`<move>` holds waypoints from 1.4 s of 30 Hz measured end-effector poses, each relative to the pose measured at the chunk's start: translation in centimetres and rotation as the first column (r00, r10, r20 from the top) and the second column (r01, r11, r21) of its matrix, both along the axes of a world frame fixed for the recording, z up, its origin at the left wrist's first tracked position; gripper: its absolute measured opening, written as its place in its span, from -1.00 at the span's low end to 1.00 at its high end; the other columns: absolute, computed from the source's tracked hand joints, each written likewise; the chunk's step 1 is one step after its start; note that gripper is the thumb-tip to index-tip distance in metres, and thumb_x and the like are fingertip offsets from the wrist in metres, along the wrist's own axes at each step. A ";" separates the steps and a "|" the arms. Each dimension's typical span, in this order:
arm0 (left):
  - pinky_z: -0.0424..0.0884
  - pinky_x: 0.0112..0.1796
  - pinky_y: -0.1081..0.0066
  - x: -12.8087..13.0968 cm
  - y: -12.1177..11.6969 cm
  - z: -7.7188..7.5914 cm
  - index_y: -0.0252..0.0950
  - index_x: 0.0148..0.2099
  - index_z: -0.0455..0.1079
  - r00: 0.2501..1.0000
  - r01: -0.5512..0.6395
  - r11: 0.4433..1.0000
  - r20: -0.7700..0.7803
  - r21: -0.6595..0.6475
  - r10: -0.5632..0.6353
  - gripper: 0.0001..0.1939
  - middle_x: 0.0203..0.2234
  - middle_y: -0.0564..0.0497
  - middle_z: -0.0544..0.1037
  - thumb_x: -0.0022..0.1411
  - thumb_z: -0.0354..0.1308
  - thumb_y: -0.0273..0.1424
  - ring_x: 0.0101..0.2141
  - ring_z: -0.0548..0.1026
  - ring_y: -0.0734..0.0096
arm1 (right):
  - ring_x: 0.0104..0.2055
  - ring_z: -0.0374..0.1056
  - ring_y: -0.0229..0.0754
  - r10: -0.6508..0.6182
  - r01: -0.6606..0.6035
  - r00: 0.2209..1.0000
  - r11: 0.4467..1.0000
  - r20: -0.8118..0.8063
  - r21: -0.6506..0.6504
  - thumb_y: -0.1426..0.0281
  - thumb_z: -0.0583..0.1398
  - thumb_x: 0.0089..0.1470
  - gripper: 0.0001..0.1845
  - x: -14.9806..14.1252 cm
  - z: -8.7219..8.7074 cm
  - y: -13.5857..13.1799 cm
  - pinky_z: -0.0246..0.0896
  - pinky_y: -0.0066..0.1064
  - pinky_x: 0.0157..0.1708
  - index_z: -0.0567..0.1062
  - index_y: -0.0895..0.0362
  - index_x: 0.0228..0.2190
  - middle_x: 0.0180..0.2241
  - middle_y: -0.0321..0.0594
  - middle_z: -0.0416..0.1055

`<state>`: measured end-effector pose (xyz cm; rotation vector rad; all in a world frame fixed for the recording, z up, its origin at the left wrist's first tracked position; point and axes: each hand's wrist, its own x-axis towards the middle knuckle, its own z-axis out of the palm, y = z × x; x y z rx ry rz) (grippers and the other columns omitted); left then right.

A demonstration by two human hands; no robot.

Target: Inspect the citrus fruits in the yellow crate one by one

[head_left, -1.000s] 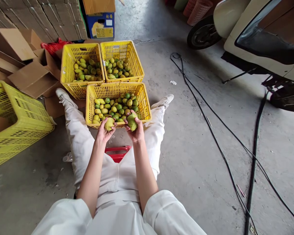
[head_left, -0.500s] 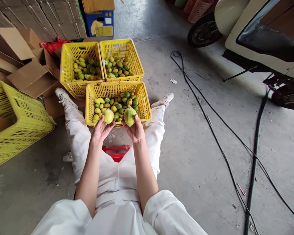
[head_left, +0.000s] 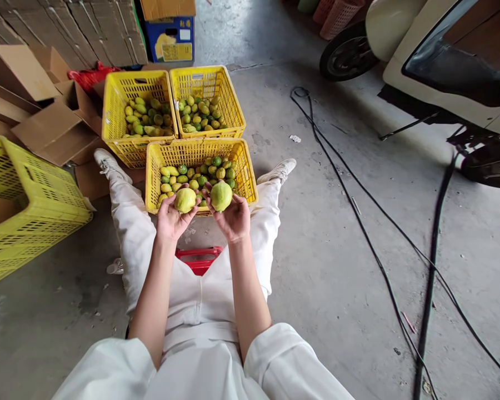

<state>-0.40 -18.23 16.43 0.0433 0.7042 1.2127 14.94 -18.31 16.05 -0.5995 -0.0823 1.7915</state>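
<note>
My left hand [head_left: 170,221] is turned palm up, its fingers curled around a yellow-green lemon [head_left: 185,200]. A second lemon [head_left: 221,196], a bit greener, rests in my right hand [head_left: 235,220], its palm also facing upward. Both hands are side by side over the near edge of a yellow plastic crate [head_left: 250,186], which stands between my feet. Inside that crate lie several yellow and green lemons [head_left: 195,179], partly hidden by my hands.
Two more yellow crates, left [head_left: 137,151] and right [head_left: 232,105], hold lemons behind the near one. A larger crate [head_left: 37,216] stands at left by opened cardboard boxes [head_left: 45,125]. Black cables [head_left: 358,205] cross the floor at right, near a parked scooter [head_left: 400,61].
Both hands have turned so that the palms face up more. The lemons have rotated in them, and the right one's pointed end no longer sticks upward.
</note>
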 end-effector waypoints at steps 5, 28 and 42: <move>0.57 -0.32 0.42 -0.1 0.1 0.6 -0.29 0.11 0.42 0.999 0.004 1.000 -0.048 -0.018 -0.005 -0.67 -0.24 -0.11 0.61 0.38 -0.02 -0.42 -0.27 0.62 0.29 | -0.24 0.46 -0.21 -0.003 0.003 1.000 1.000 -0.010 0.015 0.28 0.12 0.18 -0.75 0.1 0.0 -0.1 0.47 -0.44 -0.42 0.48 0.03 -0.12 -0.23 -0.24 0.53; 0.54 -0.10 0.35 0.4 0.3 -1.8 -0.29 0.07 0.47 0.997 -0.051 0.999 -0.065 0.008 0.051 -0.70 -0.10 -0.10 0.63 0.43 -0.03 -0.40 -0.08 0.59 0.28 | -0.12 0.46 -0.25 -0.061 0.063 0.991 0.998 -0.120 0.014 0.23 0.20 0.12 -0.71 0.2 -0.8 -0.3 0.52 -0.43 -0.17 0.50 0.01 -0.11 -0.20 -0.25 0.53; 0.57 -0.25 0.33 -0.1 0.1 -2.2 -0.36 -0.07 0.44 0.996 0.021 0.997 -0.090 -0.071 -0.027 -0.75 -0.31 -0.12 0.62 0.34 -0.01 -0.38 -0.26 0.61 0.27 | -0.13 0.49 -0.12 0.044 -0.035 0.993 0.996 0.108 -0.077 0.45 0.19 0.01 -0.61 0.2 -0.9 0.5 0.51 -0.24 -0.17 0.48 0.01 -0.07 -0.24 -0.31 0.55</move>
